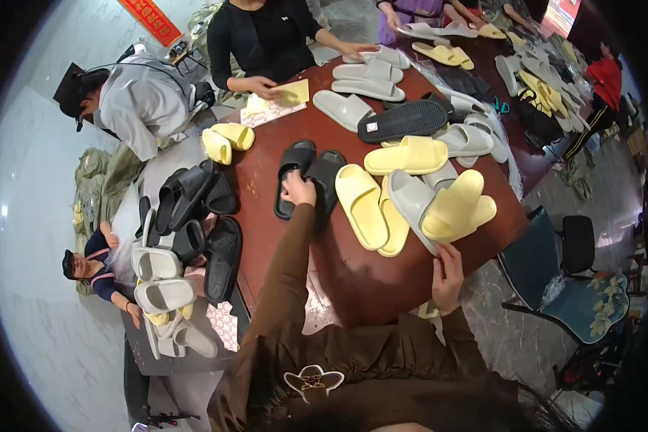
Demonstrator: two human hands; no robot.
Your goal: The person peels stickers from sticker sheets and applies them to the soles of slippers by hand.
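On the red-brown table, a pair of black slippers lies side by side in front of me. My left hand (299,190) is over the left black slipper (285,205), its fingers curled at the footbed below the strap; the fingertips are partly hidden. Beside it is the right black slipper (329,173). My right hand (448,277) is at the table's near right edge, fingers apart and holding nothing I can see. Its fingertips are close to the lower end of a grey slipper (408,198) and a yellow slipper (455,209) in a loose pile. Another yellow slipper (360,205) lies left of these.
Black slippers (223,255) and pale grey slippers (164,295) are heaped at the left. Grey slippers (367,88) and an overturned black slipper (403,120) lie at the far side. Co-workers stand around the table, one holding yellow paper (293,91). A chair (554,273) stands at the right.
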